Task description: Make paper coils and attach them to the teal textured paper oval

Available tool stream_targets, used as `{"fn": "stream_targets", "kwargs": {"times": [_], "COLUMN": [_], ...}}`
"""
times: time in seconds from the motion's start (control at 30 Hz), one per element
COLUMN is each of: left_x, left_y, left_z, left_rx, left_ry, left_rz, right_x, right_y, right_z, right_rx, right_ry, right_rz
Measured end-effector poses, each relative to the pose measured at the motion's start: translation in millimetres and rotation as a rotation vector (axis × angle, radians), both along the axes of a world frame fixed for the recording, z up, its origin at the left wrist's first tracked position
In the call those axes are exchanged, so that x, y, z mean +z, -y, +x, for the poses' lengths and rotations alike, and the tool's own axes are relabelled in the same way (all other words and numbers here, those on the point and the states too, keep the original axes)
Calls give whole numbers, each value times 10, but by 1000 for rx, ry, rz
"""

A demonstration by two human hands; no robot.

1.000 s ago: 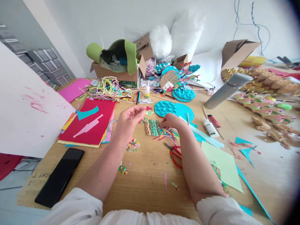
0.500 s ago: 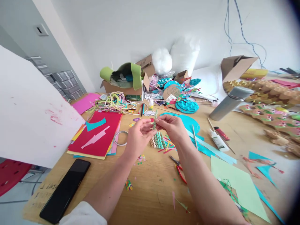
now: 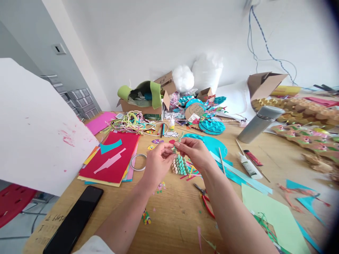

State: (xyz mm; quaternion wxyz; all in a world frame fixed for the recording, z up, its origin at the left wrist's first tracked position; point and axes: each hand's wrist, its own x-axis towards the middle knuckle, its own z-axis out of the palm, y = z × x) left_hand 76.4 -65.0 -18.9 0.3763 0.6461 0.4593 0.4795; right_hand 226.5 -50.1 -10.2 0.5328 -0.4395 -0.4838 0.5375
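Over the middle of the table, my left hand and my right hand are close together. Both pinch a thin pale green twisted strip, whose upper end pokes out above the right fingers; the fingers hide most of it. Just beneath, several finished-looking twisted strips in cream and teal lie side by side. Narrow coloured paper strips are scattered to their right. Below my right wrist lie red-handled pliers or cutters; I cannot tell which.
Left are a red paper stack, a tape ring and a black phone. On the right stand a grey flask, with a white glue bottle lying nearer. A cardboard box and craft pieces fill the back.
The whole view has shifted, so the table sits slightly lower in the picture. Both hands keep their pinch on the green strip, with its end tilted a little more to the right.
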Motion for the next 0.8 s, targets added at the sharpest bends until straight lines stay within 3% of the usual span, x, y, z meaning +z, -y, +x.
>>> {"fn": "stream_targets", "kwargs": {"times": [0.37,0.8], "left_x": [-11,-42], "left_y": [32,35], "left_z": [1,13], "left_rx": [73,118], "left_ry": [-172,-67], "left_rz": [385,497], "right_x": [46,74], "right_y": [27,61], "right_z": [-29,-60], "right_rx": [-13,-2], "right_ry": [-163,-414], "right_rz": [-29,-27]}}
